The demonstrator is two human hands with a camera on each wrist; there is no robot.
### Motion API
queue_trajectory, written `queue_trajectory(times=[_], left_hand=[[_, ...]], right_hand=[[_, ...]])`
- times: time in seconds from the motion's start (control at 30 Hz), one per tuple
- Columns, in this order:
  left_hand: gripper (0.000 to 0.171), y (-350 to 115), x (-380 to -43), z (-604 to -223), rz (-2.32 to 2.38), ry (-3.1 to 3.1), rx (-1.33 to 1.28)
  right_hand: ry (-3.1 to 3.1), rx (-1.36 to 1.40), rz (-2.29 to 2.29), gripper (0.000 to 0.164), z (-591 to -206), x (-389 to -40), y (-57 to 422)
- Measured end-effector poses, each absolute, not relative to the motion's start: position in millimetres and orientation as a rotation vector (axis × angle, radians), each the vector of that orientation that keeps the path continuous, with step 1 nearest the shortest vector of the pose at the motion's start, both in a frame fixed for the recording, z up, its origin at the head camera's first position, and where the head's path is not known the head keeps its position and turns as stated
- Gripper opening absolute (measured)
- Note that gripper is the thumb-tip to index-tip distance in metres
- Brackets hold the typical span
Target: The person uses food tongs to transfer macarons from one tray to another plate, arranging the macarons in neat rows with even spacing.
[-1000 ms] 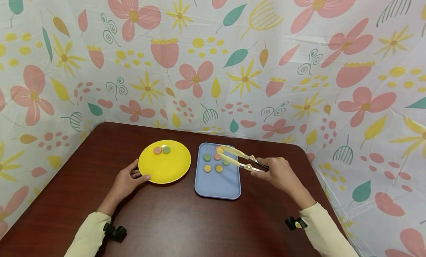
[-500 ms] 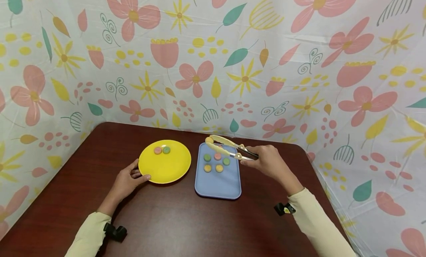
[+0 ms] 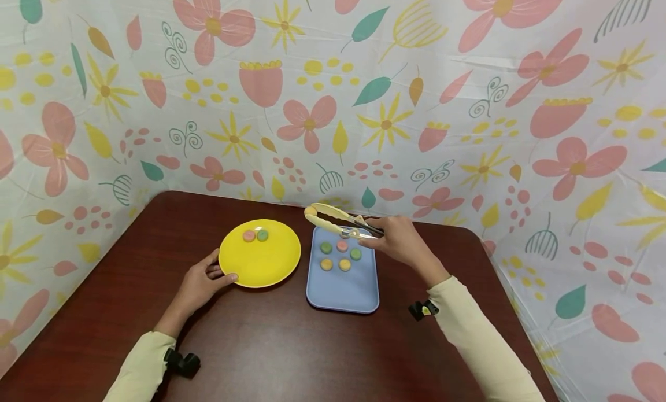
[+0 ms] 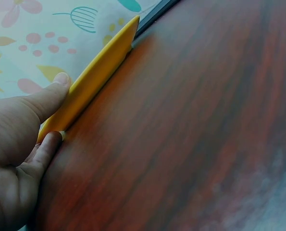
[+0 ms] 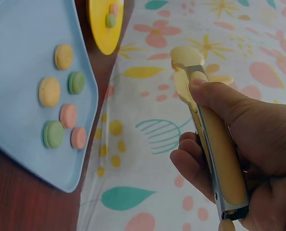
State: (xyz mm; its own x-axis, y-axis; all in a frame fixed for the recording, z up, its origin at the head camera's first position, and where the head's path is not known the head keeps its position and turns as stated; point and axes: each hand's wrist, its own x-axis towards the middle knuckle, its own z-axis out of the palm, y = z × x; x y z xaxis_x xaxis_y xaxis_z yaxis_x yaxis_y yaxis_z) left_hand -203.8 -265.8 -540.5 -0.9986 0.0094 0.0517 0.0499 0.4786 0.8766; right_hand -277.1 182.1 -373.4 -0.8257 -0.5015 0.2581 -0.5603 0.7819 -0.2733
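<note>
My left hand (image 3: 200,286) holds the near-left rim of a round yellow plate (image 3: 260,260), thumb on top and a finger under the edge in the left wrist view. A pink macaron (image 3: 249,235) and a green macaron (image 3: 262,235) lie side by side on the plate. My right hand (image 3: 400,243) grips metal tongs with cream tips (image 3: 325,222), thumb along one arm in the right wrist view. Pinched at the tong tips, a yellow macaron (image 3: 310,211) hangs above the back-left corner of the blue tray (image 3: 343,292).
Several yellow, green and pink macarons lie on the tray, such as a green macaron (image 5: 53,134). Plate and tray stand side by side on a dark wooden table (image 3: 260,344). A flower-print curtain (image 3: 333,101) hangs behind the table.
My right hand has carried the tongs left and up, lifting the yellow macaron from the back of the tray to its far-left corner. The left hand stays at the plate.
</note>
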Motion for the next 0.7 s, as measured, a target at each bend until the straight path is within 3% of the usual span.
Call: queue_trajectory(times=[0.7], left_hand=[[0.103, -268.4, -206.2, -545.8, -1.598, -2.660, -0.048]], right_hand=[[-2.905, 0.974, 0.508, 0.055, -394.7, -308.5, 139.8]])
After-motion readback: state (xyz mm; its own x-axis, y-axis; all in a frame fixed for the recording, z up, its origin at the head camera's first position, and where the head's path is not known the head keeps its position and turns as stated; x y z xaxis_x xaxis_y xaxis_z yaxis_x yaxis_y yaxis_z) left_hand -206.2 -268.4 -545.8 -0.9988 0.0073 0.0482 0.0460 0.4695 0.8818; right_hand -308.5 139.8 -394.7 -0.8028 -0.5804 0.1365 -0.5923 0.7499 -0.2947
